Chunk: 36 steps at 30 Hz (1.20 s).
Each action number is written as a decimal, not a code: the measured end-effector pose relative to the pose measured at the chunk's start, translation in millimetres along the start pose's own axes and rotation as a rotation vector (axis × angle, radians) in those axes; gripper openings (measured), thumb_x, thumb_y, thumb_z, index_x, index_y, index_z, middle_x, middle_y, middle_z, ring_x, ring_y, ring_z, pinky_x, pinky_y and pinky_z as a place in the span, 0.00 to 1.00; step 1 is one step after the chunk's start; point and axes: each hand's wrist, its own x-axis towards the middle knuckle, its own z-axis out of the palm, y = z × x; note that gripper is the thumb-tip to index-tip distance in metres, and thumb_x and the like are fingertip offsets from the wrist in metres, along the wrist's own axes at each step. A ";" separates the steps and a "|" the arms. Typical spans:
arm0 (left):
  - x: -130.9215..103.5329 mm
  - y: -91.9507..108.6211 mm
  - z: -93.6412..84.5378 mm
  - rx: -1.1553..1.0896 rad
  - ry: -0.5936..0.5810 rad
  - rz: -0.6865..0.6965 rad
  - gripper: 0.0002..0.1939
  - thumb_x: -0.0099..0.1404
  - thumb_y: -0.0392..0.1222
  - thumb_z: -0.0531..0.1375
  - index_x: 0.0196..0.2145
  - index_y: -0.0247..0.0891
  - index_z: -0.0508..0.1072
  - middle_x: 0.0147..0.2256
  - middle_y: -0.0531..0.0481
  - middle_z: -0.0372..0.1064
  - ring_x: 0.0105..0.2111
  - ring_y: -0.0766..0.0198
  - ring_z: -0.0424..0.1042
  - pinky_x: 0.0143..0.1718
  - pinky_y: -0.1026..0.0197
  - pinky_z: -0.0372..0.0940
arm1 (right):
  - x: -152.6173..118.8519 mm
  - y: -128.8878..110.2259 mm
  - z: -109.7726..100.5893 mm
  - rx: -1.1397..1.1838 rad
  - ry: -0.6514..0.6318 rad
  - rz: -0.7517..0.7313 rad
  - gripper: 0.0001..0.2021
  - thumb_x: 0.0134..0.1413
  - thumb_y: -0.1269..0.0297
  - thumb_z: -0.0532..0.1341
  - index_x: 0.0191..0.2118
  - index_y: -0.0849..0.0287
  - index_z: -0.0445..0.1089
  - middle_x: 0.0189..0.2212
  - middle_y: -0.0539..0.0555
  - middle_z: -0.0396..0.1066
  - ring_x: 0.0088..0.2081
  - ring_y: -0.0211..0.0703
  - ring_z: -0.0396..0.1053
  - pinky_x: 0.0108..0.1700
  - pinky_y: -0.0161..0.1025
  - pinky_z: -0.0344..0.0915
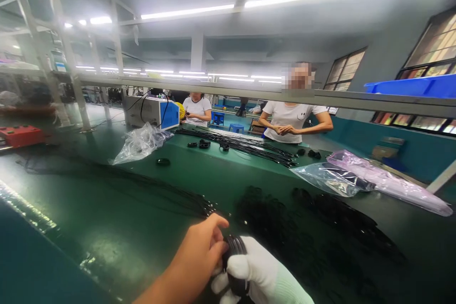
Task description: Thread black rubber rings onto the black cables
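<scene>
My right hand [261, 266], in a white glove, is wrapped round a coil of black cable [235, 247] at the bottom middle. My bare left hand [199, 249] is at the coil's left side, its fingers curled and the thumb against the coil; what lies between its fingers is partly hidden. Just beyond my hands, long black cables [167, 187] stretch to the left over the green table [117, 209], their shiny ends closest to me. Dark, blurred heaps of coiled cable [274, 223] lie to the right of my gloved hand.
Farther back lie a straight bundle of black cables [242, 145], small coils [204, 144] and a clear plastic bag [142, 142]. More plastic bags [384, 178] are at the right. A shelf rail [342, 99] crosses above the table. Two people [294, 121] are on the far side, near a blue-grey machine [153, 111].
</scene>
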 end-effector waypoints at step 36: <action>125.2 -31.1 34.5 0.705 -0.179 0.090 0.08 0.52 0.32 0.60 0.30 0.42 0.73 0.33 0.53 0.71 0.37 0.59 0.69 0.37 0.62 0.57 | -44.2 -28.0 -70.7 0.162 0.650 -0.268 0.21 0.43 0.57 0.69 0.43 0.58 0.65 0.36 0.55 0.71 0.36 0.46 0.73 0.30 0.39 0.70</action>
